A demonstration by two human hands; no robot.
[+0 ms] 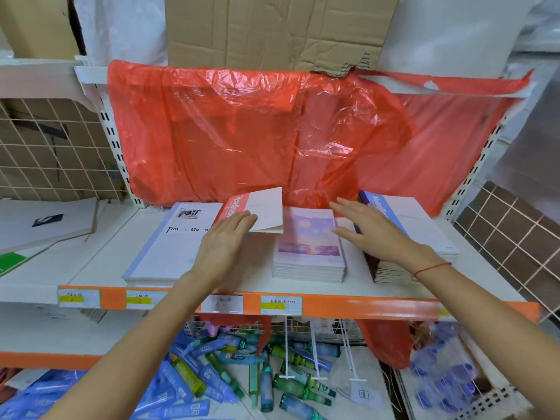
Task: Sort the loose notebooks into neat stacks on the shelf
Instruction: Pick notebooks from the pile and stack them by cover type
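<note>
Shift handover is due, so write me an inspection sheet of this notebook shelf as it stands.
Surface: white shelf with orange front edge and price labels.
Job's things: red-spined notebook lifted at a tilt; purple-cover stack neat, centre; white stack on the left; blue-spined stack on the right.
Clutter: red plastic sheet hanging behind the stacks.
Hands: left hand holds the red-spined notebook, fingers under it; right hand open, flat above the blue-spined stack, contact unclear.
Cables: nothing seen.
Surroundings: cardboard above; loose bottles on the lower level; wire grid to the left.
</note>
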